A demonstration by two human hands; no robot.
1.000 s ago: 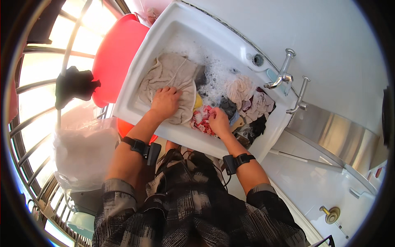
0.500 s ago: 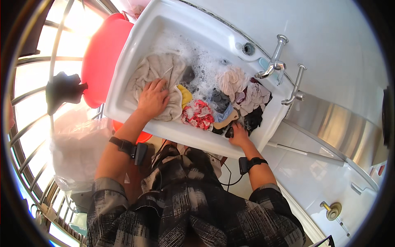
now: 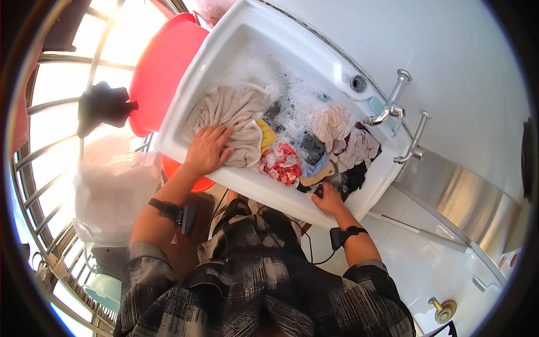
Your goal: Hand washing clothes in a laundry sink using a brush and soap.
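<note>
My left hand (image 3: 206,150) rests flat on the near left part of a beige-grey towel (image 3: 227,109), fingers stretched and thumb apart. The towel is wet and lies in folds in the left half of the white sink (image 3: 208,73). At the near rim, my right hand (image 3: 330,200) has its fingers curled around black cloth (image 3: 319,189), partly hidden by the hand. Beside it lie a tan cloth (image 3: 318,175), a blue patterned cloth (image 3: 314,167), a red-and-white cloth (image 3: 281,164) and a dark grey cloth (image 3: 312,147). A yellow cloth (image 3: 266,135) touches the towel's right edge.
Suds (image 3: 292,90) cover the water behind the clothes. Pale pink cloth (image 3: 332,124) and a pale mauve garment (image 3: 359,147) lie at the right. Two chrome taps (image 3: 387,112) reach over the right side. A red basin (image 3: 168,73) stands left of the sink, above plastic bags (image 3: 115,196).
The view has shifted, so the sink appears farther right and lower. My left hand has slid left over the towel, whose folds now look more drawn out. The right hand stays at the black cloth.
</note>
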